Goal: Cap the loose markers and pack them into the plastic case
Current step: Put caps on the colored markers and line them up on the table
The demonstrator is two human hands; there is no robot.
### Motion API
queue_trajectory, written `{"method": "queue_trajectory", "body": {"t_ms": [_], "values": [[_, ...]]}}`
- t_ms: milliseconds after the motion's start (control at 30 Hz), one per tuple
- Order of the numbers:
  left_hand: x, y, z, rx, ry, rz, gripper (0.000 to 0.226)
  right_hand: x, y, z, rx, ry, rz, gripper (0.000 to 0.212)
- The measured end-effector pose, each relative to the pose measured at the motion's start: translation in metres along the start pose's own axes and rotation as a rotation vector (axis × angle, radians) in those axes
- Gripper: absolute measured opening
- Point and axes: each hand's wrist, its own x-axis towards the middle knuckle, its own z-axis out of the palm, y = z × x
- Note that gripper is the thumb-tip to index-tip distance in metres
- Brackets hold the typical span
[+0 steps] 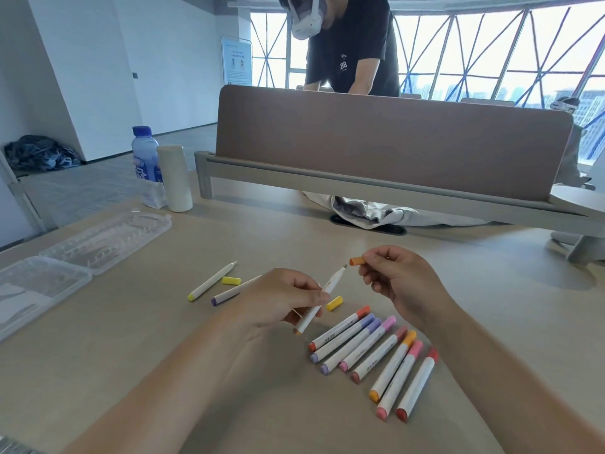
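While the left hand [281,299] grips a white marker with an orange end [322,298], its tip bare, the right hand [402,283] pinches a small orange cap [357,261] just beside that tip, not yet on it. Eight capped white markers [370,352] lie in a row on the beige tabletop [229,371]. A yellow-ended marker [211,282] lies uncapped further left. Beside it is a purple-ended marker [234,290], its tip hidden behind the left hand. Two yellow caps [231,280] lie loose. The clear plastic case [82,253] stands open at the left with no marker visible inside, so I judge the capping mostly done and the packing not begun.
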Motion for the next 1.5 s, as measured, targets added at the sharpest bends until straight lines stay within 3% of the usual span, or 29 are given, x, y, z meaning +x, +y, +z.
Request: {"method": "queue_trajectory", "body": {"t_ms": [233, 633, 1233, 1500], "values": [[0.001, -0.001, 0.001, 0.044, 0.005, -0.017, 0.018, -0.002, 0.000, 0.000, -0.211, 0.005, -0.102, 0.012], [0.004, -0.004, 0.003, 0.070, 0.031, -0.036, 0.019, -0.007, 0.001, 0.002, -0.313, -0.065, -0.130, 0.012], [0.008, -0.010, 0.004, 0.169, 0.102, -0.005, 0.017, -0.012, 0.007, 0.012, -0.258, -0.065, -0.052, 0.010], [0.004, -0.007, 0.003, 0.145, 0.059, -0.032, 0.018, -0.011, 0.004, 0.014, -0.262, -0.053, -0.057, 0.009]]}}
